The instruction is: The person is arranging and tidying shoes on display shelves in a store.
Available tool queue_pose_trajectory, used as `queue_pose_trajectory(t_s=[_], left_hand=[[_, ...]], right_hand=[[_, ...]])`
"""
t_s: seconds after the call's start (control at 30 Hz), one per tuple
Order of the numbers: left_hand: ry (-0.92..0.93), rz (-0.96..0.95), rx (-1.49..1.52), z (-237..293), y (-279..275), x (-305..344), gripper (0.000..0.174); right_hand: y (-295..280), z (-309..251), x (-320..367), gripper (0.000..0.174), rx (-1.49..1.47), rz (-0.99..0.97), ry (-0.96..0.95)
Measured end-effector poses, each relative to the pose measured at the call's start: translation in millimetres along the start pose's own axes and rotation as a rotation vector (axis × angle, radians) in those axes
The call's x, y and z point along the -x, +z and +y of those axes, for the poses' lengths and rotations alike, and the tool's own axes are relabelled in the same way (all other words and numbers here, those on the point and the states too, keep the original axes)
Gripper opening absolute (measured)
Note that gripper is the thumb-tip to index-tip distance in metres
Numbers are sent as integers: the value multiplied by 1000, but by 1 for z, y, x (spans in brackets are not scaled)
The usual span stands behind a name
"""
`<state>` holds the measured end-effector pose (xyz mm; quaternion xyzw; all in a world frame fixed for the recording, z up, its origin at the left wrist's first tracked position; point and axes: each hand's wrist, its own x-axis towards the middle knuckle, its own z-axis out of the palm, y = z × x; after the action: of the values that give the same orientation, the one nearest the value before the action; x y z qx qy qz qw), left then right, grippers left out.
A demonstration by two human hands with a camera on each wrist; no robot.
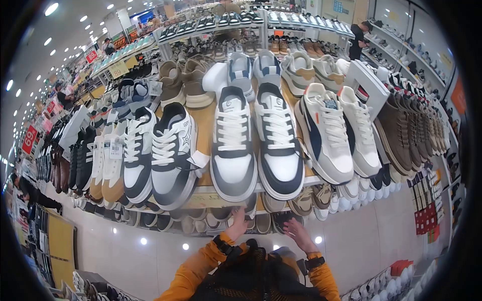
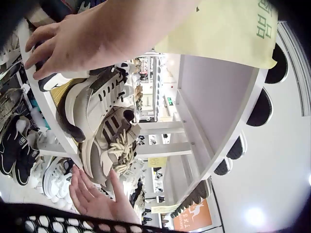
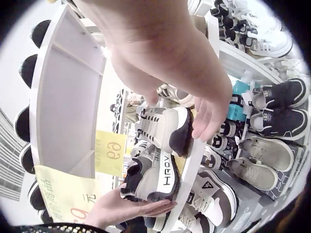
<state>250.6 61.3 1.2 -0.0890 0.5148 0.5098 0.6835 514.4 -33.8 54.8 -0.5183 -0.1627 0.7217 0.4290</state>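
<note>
My left hand is at the lower shelf, under the yellow price sign. In the right wrist view its outstretched fingers lie along the lower side of a white and black sneaker lettered HROV. My right hand is apart from it, fingers spread, in front of the lower row. Seen from the right wrist, its fingers lie beside the black toe of a white sneaker. From the left wrist, the same hand stands palm out by a beige sneaker with thick laces.
Pairs of sneakers fill the upper display, including black and white ones and a cream and navy pair. The white shelf board overhangs the lower row. Price signs hang from it. More shoes stand behind, low on the right.
</note>
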Motion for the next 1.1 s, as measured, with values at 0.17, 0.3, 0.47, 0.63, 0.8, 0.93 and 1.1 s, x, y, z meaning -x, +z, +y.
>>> queue_pose_trajectory(t_s=[0.17, 0.3, 0.47, 0.63, 0.8, 0.93, 1.1], left_hand=[[77, -379, -495, -3, -40, -15, 47], [49, -504, -421, 4, -34, 2, 40], [-97, -326, -262, 5, -5, 17, 44], [-98, -195, -272, -14, 4, 24, 63], [149, -118, -317, -45, -5, 72, 81], [252, -245, -337, -93, -41, 92, 58], [203, -457, -367, -155, -44, 144, 53]], right_hand=[[-9, -12, -32, 68, -81, 41, -72], [-15, -20, -30, 84, -10, 63, 82], [-43, -2, -50, 70, -173, 106, 16], [-61, -15, -59, 57, -227, 45, -83], [-65, -22, -54, 49, -201, 15, -110], [-71, -31, -28, 48, -174, 17, -63], [-115, -36, 30, 53, -165, -95, -17]])
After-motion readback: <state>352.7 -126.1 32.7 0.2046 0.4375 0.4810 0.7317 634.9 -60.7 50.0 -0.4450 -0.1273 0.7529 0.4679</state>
